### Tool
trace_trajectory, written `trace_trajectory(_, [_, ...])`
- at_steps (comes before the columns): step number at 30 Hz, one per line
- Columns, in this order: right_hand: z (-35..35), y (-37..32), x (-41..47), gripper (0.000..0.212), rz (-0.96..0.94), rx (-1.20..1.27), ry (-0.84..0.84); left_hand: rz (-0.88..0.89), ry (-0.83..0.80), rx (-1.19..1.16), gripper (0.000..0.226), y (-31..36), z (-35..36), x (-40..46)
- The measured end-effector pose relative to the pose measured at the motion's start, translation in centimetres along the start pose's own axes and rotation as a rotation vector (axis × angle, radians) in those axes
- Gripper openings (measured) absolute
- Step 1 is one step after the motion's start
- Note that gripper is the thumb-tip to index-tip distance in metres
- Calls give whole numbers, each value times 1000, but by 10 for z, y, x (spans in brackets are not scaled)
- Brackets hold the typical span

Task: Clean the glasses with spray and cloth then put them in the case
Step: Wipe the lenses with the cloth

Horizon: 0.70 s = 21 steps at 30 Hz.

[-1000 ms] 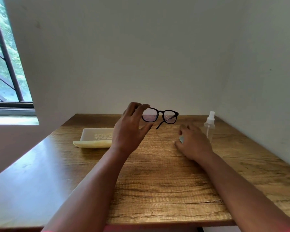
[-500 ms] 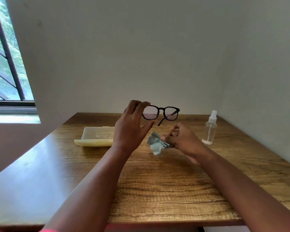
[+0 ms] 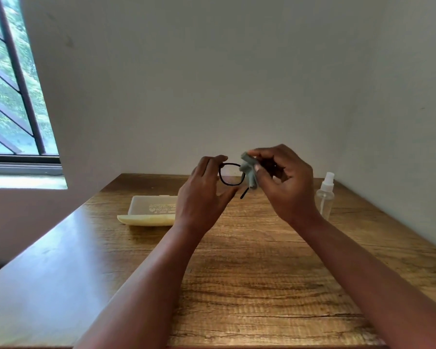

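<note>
Glasses were pinched in your left hand, right hand pinching the cloth on 1 lens. Wiping's underway; spray looks done, case waits open.

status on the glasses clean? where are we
Spraying looks done: spray bottle stands on the table. Wiping in hand: left hand holds the glasses, right hand presses the cloth on one lens. Left: casing; case lies open, empty.

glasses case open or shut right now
Open. The glasses case lies on the table with its lid flat behind the tray, inside facing up. The glasses are not in it.
</note>
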State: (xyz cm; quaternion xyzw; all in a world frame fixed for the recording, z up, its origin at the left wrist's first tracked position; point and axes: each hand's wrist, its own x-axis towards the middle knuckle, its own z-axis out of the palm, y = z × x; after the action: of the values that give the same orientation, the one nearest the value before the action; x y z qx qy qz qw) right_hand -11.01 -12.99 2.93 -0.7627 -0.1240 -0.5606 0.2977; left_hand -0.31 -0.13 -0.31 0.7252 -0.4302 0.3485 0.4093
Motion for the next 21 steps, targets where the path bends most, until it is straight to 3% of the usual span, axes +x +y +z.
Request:
trace_trajectory(3, [10,5,3,22,-180,-138,-61,-30,17,-39,65,0,-1,0])
trace_trajectory(10, [25,25,-17,20,-485,-525,-322,26,-5,-4,51,-4,-2,0])
trace_trajectory(16, [14,33,-16,25,-457,-548,-322,31,19,-9,43,-5,-2,1])
trace_trajectory(21, [6,39,-12,28,-338,-552,-268,39,33,4,50,-8,-2,2])
